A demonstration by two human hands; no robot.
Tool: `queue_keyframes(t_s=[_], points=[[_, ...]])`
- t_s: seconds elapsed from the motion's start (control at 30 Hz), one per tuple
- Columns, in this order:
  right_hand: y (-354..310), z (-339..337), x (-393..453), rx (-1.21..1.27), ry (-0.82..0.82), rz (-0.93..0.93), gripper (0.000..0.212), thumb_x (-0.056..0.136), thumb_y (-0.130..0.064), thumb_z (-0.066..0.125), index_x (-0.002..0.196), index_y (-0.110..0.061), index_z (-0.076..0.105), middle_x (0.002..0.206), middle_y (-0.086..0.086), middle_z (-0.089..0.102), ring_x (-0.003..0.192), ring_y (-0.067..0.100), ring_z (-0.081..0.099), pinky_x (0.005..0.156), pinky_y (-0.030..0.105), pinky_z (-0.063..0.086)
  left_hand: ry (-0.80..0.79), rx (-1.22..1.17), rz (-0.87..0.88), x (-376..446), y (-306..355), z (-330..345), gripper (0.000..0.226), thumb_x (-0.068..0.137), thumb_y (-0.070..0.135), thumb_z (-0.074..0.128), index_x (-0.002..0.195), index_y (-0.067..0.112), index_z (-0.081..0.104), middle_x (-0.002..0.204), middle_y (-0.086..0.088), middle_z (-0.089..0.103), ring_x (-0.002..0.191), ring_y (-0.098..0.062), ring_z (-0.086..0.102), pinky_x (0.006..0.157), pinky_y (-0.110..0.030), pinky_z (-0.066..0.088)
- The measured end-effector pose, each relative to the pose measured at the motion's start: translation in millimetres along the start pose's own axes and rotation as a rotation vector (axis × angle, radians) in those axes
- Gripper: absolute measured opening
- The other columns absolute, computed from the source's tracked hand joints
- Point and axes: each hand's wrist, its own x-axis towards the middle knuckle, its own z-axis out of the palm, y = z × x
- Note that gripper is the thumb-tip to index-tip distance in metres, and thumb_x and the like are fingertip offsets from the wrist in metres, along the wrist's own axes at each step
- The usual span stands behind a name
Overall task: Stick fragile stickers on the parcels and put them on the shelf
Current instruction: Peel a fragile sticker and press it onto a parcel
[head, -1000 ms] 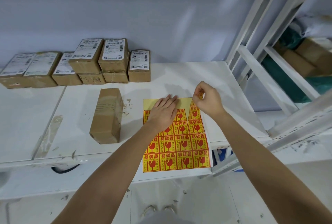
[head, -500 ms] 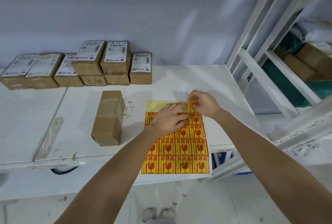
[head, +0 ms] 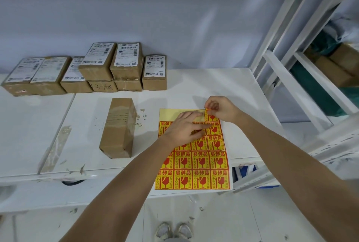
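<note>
A yellow sheet of red fragile stickers [head: 200, 166] lies on the white table [head: 223, 90], its near end hanging over the front edge. My left hand [head: 184, 128] presses flat on the sheet's upper part, fingers straight. My right hand [head: 219, 108] pinches the top corner of one fragile sticker [head: 211, 117] at the sheet's top right and lifts it off the backing. A plain brown parcel [head: 118, 127] lies to the left of the sheet, apart from both hands. Several labelled parcels [head: 108, 69] are stacked along the wall.
A white metal shelf frame [head: 287, 78] stands at the right, with brown boxes [head: 342, 65] and green wrapping on its shelves. Torn paper scraps [head: 142, 114] lie between the plain parcel and the sheet. My shoes [head: 172, 230] show on the floor below.
My right hand has peeled the sticker's corner further off the backing. My left hand has shifted slightly on the sheet and keeps pressing it down.
</note>
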Motion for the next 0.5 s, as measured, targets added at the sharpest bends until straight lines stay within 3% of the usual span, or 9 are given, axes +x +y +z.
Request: queue_keyframes(t_s=[0.1,0.5], points=[[-2.6,-1.4,3.3,0.002,-0.029,0.007,0.031,0.081,0.005,0.066,0.082,-0.025,0.059,0.079,-0.002,0.062,0.078,0.021,0.062,0.074,0.038,0.054,-0.005,0.019,0.000,0.2,-1.5,0.2,0.037,0.096,0.043,0.043,0.132,0.039,0.051,0.147,-0.002,0.036,0.138,-0.021,0.024,0.112,-0.038,0.017],[-7.0,-5.6,3.0,0.130,-0.016,0.112,0.028,0.081,0.005,0.065,0.102,-0.012,0.060,0.081,0.000,0.061,0.077,0.019,0.059,0.079,0.034,0.052,0.007,0.036,0.005,0.9,1.8,-0.5,0.037,0.095,0.042,0.045,0.131,0.039,0.051,0.146,-0.002,0.038,0.138,-0.021,0.025,0.113,-0.038,0.018]])
